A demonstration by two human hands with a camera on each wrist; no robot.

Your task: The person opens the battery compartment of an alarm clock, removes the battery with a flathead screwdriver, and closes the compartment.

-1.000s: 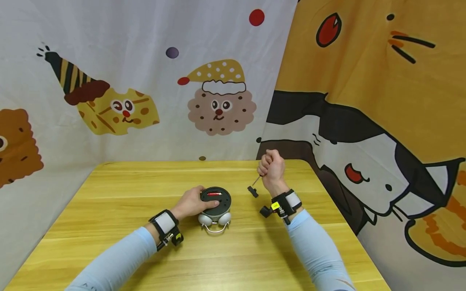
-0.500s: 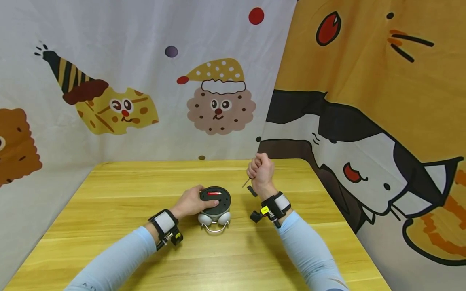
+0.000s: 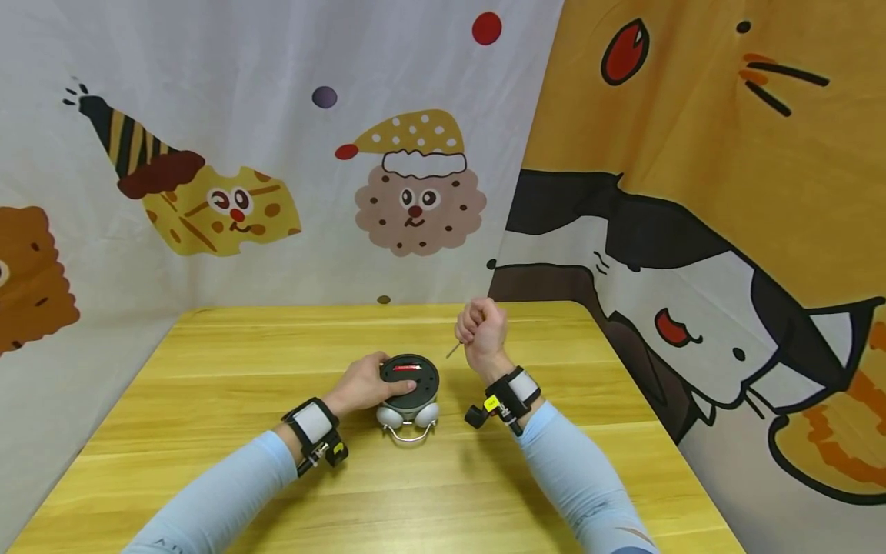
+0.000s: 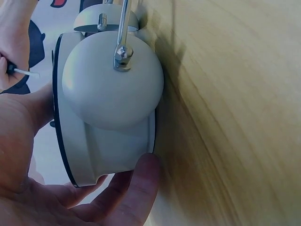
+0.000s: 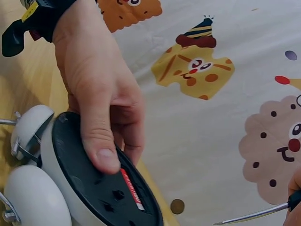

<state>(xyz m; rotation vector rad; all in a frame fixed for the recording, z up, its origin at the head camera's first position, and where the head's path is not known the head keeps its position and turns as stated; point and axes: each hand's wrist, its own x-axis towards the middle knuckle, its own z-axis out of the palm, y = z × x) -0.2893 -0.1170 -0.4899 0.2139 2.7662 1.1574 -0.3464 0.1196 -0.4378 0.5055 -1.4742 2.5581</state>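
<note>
Clock (image 3: 412, 400): lower centre of head view, back upward.
Left hand (image 3: 360, 387): grasps the clock's side.
Right hand (image 3: 482, 331): clenched around screwdriver (image 3: 453, 351).
Screwdriver: could scratch left hand, if it slips.

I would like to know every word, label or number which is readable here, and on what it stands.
No whole word or number can be read.
Left sleeve: perhaps "A"; the other letters are cut off or too small.
Right sleeve: print too small.
Red strip in the clock's back: white marks, too blurred.
Yellow tags at the wrists: too small.
</note>
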